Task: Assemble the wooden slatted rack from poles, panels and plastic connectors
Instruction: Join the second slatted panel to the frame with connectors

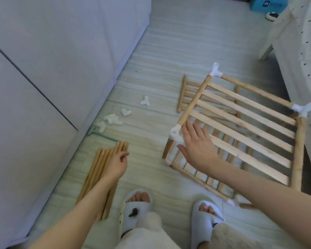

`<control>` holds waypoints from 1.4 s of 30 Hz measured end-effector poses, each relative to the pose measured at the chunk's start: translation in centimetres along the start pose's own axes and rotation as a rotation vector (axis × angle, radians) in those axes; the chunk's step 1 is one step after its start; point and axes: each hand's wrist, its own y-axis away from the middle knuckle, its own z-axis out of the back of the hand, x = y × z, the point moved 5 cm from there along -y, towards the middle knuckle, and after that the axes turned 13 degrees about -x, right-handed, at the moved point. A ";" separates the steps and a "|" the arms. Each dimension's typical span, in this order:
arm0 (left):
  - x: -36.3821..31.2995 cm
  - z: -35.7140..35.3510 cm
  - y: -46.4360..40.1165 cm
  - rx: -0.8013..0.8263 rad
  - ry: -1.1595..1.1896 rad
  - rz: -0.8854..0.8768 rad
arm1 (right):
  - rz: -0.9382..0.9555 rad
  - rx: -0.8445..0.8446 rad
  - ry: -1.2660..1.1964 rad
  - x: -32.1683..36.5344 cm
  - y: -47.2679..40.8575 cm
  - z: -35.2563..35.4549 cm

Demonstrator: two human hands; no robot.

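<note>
Right hand (pixel 197 146) flat beside rack connector (pixel 176 134); left hand (pixel 118 163) relaxed over poles (pixel 97 169)

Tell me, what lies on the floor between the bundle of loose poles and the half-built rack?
Only bare floor, in the head view. The poles lie under the left hand; the rack sits under the right hand.

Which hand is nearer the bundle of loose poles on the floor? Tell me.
Left. The left hand hovers right over the loose poles, fingers loosely curled. The right hand is well off to their right, open at the rack's white corner connector.
</note>
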 end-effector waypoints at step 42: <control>-25.6 3.4 17.0 0.114 0.227 -0.844 | -0.432 -0.620 -1.028 -4.6 5.0 17.9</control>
